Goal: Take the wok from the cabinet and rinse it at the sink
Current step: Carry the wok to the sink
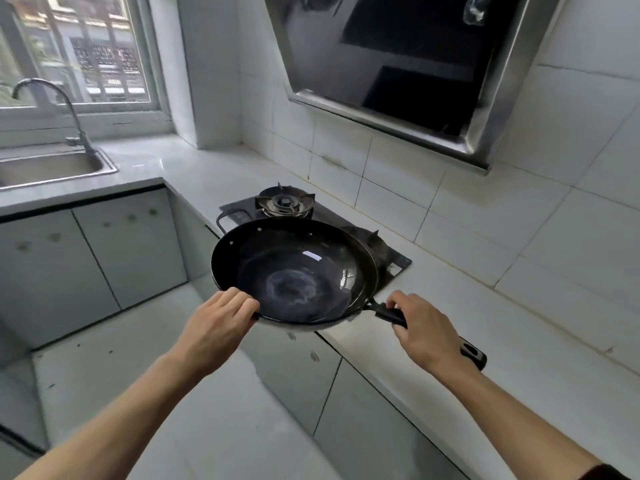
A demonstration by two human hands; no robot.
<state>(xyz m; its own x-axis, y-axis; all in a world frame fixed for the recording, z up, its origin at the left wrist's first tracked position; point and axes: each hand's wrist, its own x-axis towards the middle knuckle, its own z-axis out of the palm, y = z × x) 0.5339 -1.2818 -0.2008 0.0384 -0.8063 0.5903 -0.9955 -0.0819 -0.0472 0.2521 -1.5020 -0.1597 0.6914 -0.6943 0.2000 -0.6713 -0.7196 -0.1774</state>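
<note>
A black wok (294,271) hangs level in the air at the counter's front edge, in front of the gas stove. My left hand (218,323) grips its near-left rim. My right hand (426,330) is wrapped around its long black handle (472,355), whose end sticks out past my wrist. The wok's inside is empty and shiny. The steel sink (52,168) with a curved faucet (52,98) sits far left under the window, well away from the wok. Closed cabinet doors (128,251) run below the counter.
A two-burner gas stove (284,206) lies on the white counter just behind the wok. A range hood (398,71) slopes from the tiled wall above it. The L-shaped counter (180,168) runs from the stove to the sink. Pale floor (138,375) lies below.
</note>
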